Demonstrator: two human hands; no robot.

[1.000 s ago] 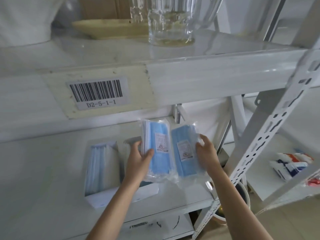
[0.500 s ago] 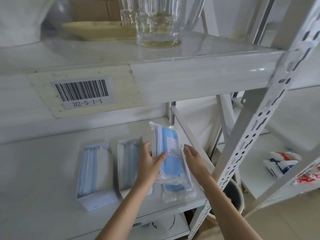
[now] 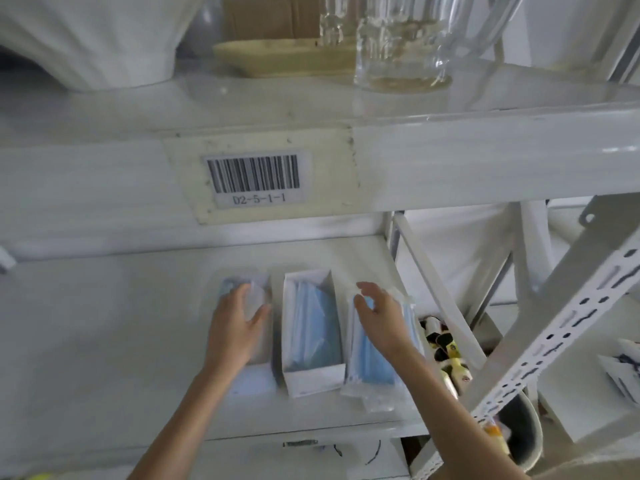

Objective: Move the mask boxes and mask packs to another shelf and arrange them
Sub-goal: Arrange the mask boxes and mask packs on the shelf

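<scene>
Two open white mask boxes lie side by side on the white shelf (image 3: 104,341). My left hand (image 3: 239,323) rests flat on the left mask box (image 3: 256,379), fingers spread. The right mask box (image 3: 311,334) shows blue masks inside and is untouched. To its right the blue mask packs (image 3: 374,368) in clear plastic lie flat near the shelf's right end. My right hand (image 3: 381,313) hovers over or lightly touches the packs with fingers apart, gripping nothing.
A shelf above carries a barcode label (image 3: 254,178), a glass jug (image 3: 405,43) and a yellow plate (image 3: 277,58). A slotted upright post (image 3: 554,334) slants at the right. Small bottles (image 3: 446,355) and a bucket (image 3: 519,434) sit below right.
Both hands held the mask packs upright a second ago. The packs now lie flat on the shelf beside the boxes; my left hand has moved onto the left box and my right hand has let go.
</scene>
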